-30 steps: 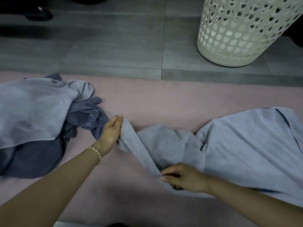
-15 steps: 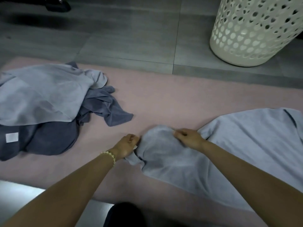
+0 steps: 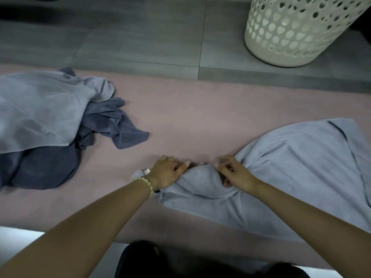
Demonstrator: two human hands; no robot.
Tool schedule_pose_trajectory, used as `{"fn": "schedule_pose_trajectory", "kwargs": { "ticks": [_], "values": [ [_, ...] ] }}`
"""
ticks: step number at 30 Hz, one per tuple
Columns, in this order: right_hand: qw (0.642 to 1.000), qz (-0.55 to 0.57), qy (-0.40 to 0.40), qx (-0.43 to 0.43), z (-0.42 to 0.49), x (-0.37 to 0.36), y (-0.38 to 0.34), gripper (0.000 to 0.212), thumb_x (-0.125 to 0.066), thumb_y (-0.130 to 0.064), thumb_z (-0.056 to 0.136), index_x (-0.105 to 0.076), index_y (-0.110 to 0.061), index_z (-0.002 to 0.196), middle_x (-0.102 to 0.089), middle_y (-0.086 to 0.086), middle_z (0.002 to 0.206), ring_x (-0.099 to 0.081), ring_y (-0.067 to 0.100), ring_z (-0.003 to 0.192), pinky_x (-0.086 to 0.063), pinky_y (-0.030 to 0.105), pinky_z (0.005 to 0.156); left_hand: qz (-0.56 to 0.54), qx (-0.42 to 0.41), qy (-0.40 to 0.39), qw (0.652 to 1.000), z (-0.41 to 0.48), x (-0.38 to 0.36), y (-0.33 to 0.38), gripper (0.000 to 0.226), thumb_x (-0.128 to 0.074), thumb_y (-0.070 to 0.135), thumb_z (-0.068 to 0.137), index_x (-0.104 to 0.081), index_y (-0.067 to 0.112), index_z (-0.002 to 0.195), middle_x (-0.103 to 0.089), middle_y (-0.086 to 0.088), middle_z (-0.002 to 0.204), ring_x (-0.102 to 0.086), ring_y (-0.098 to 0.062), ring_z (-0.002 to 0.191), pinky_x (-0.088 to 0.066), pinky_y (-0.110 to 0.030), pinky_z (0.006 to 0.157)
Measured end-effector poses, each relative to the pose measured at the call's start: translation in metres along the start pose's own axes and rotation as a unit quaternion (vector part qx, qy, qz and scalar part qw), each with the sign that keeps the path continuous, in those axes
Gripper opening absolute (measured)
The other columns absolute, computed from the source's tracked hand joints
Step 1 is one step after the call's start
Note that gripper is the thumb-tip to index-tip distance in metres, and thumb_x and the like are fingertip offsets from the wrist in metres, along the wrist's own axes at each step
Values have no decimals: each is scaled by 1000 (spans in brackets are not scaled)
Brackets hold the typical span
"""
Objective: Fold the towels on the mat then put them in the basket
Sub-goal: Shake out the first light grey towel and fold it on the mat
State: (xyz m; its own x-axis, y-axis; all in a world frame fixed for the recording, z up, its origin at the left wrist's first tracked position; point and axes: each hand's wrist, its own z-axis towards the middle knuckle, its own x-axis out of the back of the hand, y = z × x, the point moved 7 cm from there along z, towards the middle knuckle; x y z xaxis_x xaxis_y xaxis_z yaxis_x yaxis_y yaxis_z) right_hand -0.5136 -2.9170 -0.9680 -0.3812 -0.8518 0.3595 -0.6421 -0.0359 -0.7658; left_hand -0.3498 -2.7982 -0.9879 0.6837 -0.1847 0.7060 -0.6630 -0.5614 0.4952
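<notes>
Opening-out step, no fold made yet. Our left hand clenches a gather at the bunched end of the light grey towel, and our right hand pinches the edge beside it. The towel lies on the mat, nearer us than the basket. The waiting pile sits well left of the basket. Next, we judge, the corners must be drawn apart and laid flat.

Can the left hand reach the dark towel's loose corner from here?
Probably yes: only bare mat lies between the left hand and the dark towel, but that hand grips the light towel and must release first.
</notes>
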Motion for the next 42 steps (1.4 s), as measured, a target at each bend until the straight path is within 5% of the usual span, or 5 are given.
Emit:
{"fn": "schedule_pose_trajectory", "kwargs": {
  "ticks": [6,12,18,35,42],
  "values": [
    [942,-323,-7,95,-6,-9,1,67,-26,-67,88,-72,-17,88,-47,-8,98,-40,10,100,-29,26,95,-111,-24,-49,992,-14,-19,7,34,-37,47,98,-58,21,89,-66,0,96,-61,-20,93,-44,-29,90],
    [968,-239,-27,67,-5,1,24,51,-54,-52,88,-56,-12,56,-60,1,68,-59,16,72,-46,35,80,-213,17,-59,975,2,-31,33,42,-41,38,98,-49,9,128,-54,3,112,-51,-12,104,-36,-18,87],
    [999,-37,-10,-7,-3,6,37,28,-79,-39,71,-60,-21,80,-62,-5,82,-59,12,83,-49,25,80,-250,65,-50,965,20,-48,30,34,-51,40,95,-66,9,97,-59,-2,83,-51,-10,73,-42,-12,64],
    [988,146,-17,-40,61,1,-62,97,-72,-37,80,-7,-26,150,-66,3,83,-56,6,49,-48,23,51,-487,-41,206,848,25,136,15,19,-48,20,98,-63,19,87,-44,11,42,-33,-3,32,-30,-14,33],
    [978,110,-126,-127,104,-38,-71,27,-65,-42,85,-63,-17,96,-64,1,68,-49,8,47,-44,18,46,-499,-30,282,819,26,171,-46,27,-45,22,100,-57,18,76,-40,11,42,-34,-3,36,-33,-15,37]
  ]
}}
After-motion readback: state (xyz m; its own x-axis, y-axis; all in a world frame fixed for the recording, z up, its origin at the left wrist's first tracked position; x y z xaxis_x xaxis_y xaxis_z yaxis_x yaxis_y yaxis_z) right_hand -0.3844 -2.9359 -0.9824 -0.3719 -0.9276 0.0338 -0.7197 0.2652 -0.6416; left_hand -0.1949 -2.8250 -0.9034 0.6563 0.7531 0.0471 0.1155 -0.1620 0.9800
